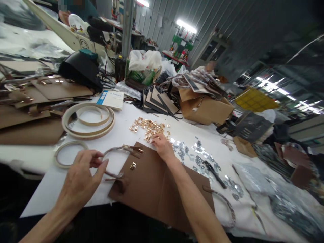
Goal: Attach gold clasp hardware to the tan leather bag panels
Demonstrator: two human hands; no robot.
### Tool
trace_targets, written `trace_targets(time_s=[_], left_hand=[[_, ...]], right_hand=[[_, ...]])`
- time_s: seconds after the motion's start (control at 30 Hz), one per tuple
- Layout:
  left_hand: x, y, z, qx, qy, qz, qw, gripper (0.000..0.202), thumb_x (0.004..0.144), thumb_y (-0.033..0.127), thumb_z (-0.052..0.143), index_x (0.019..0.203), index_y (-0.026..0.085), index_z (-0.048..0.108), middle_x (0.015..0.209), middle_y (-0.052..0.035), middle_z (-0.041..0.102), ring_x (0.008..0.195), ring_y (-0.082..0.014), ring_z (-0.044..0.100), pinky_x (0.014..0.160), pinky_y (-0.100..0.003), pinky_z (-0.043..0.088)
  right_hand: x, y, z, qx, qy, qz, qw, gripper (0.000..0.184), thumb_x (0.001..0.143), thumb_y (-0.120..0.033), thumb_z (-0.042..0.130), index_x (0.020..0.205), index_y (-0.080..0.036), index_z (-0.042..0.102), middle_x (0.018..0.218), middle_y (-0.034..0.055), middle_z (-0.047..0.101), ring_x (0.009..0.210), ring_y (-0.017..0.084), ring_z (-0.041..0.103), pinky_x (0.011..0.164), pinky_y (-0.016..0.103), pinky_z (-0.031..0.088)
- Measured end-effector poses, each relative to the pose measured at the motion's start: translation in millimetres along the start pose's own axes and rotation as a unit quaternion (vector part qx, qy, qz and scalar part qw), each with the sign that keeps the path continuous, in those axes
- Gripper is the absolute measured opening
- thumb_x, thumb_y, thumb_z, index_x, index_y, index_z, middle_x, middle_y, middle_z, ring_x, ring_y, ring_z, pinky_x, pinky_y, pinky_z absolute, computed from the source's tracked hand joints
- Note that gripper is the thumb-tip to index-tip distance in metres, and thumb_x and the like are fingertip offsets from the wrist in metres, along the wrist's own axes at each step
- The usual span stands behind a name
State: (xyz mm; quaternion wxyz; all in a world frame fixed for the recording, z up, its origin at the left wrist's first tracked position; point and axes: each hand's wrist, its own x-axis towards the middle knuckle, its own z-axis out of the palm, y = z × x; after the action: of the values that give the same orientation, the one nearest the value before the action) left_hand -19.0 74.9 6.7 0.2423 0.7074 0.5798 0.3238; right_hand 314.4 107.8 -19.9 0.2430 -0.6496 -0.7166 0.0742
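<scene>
Held the left hand [82, 177] above the tabletop [121, 126], near the left edge of a brown panel [152, 182], with thumb and fingers parted in a half-curled, fairly wide grip. Had the fingertips just beside a wrapped, curved handle [112, 149] looping out past the panel's left edge; could not tell touching from merely near. Had the right arm stretched over the panel and the right hand [163, 146] at the near edge of a pile of gold-coloured pieces [149, 126]. Had that grip narrow, with fingertips drawn together and pointing left; could not tell about any piece between them.

Saw the brown panel lying at an angle along the tabletop's near edge, partly under the right forearm, with a gold-coloured clasp [133, 166] on its left part and a second curved handle [230, 205] at its right end. Saw silver-coloured pieces [181, 150] scattered right of the gold-coloured pile, with a long black tool [215, 174] lying among them. Noticed coiled pale bands [86, 135] beyond the left hand, a smaller ring-shaped roll [56, 158] just beside it, and a loaded cardboard box [205, 109] farther back.
</scene>
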Motion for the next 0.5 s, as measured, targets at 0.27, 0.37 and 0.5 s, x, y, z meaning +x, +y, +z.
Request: trace_targets(time_s=[0.27, 0.37, 0.5], left_hand=[[-76.6, 10.3, 2.2, 0.023, -0.161, -0.059, 0.985, 0.044, 0.091, 0.064, 0.063, 0.115, 0.028, 0.064, 0.103, -0.0028, 0.068, 0.069, -0.0194, 0.064, 0.068, -0.036, 0.054], [-81.4, 24.1, 21.8, 0.052, -0.155, -0.071, 0.984, 0.043, 0.086, 0.064, 0.070, 0.112, 0.029, 0.066, 0.110, -0.0043, 0.069, 0.086, -0.0249, 0.070, 0.066, -0.035, 0.052], [-93.1, 19.3, 43.5, -0.022, -0.121, -0.046, 0.991, 0.019, 0.098, 0.044, 0.061, 0.104, 0.029, 0.071, 0.097, -0.0024, 0.068, 0.084, -0.0204, 0.068, 0.068, -0.032, 0.052]], right_hand=[[-78.5, -81.4, -9.6, 0.378, 0.032, 0.160, 0.911, 0.030, 0.084, -0.037, 0.081, 0.106, -0.022, 0.067, 0.090, 0.0033, 0.071, 0.077, 0.018, 0.069, 0.070, 0.030, 0.061], [-108.5, -109.7, 5.4, 0.464, -0.035, 0.199, 0.862, 0.024, 0.081, -0.039, 0.084, 0.095, -0.022, 0.072, 0.083, 0.0020, 0.074, 0.071, 0.018, 0.071, 0.066, 0.029, 0.062], [-126.6, -116.7, 27.8, 0.502, -0.065, 0.213, 0.836, 0.023, 0.086, -0.041, 0.079, 0.097, -0.021, 0.078, 0.085, 0.0031, 0.076, 0.071, 0.019, 0.074, 0.069, 0.032, 0.064]])
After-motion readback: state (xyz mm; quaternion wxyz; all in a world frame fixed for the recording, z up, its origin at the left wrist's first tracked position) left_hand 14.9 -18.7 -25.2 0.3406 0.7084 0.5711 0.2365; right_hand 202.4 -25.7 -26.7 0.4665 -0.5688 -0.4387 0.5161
